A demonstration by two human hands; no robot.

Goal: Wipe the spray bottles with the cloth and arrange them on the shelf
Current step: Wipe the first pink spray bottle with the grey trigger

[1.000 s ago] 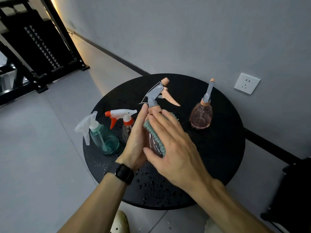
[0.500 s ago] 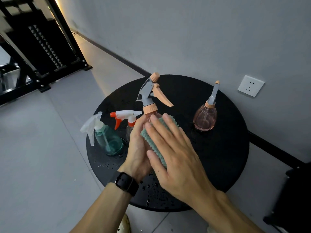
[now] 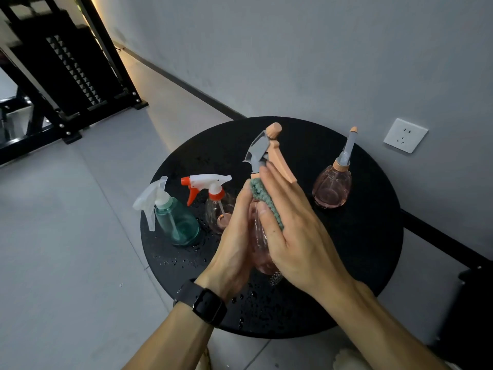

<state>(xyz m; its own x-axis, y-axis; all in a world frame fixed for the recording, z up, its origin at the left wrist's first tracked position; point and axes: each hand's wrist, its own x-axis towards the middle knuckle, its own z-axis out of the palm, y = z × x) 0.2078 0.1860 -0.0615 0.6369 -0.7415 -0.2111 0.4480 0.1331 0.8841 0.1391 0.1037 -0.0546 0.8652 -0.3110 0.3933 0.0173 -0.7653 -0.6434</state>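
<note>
Now, largest thing first:

Counter [image 3: 360, 249]: round and black, under both hands, beaded with water drops on the side nearest the person — a wet top is a slick top for any bottle set back down.

Shelf [image 3: 66, 76]: a dark rack well off beyond the left hand, across open floor; my guess is that the carry over there is where a damp bottle could slip.

Right hand [image 3: 298, 236]: fingers nearly straight, pressing the cloth flat against the held bottle. It presses rather than clamps, so the cloth could slide out if the rub turns quick.

Left hand [image 3: 234, 236]: wrapped round the far side of the bottle body, the only real hold on it. A wet plastic wall could twist in that hold.

Pink bottle [image 3: 260, 249]: between the two hands, raised off the counter it seems, and tilted, its grey-and-peach trigger head [image 3: 266, 150] poking out above the fingertips. Pressing the lever could spray.

Teal bottle [image 3: 176, 222]: just left of the left hand, upright.

Clear bottle [image 3: 216, 209]: red-and-white head, right beside the left hand's knuckles — an outward swing could topple it.

Small pink bottle [image 3: 332, 188]: beyond the right hand, apart.

Cloth [image 3: 264, 196]: green, ribbed, under the right fingers.
</note>
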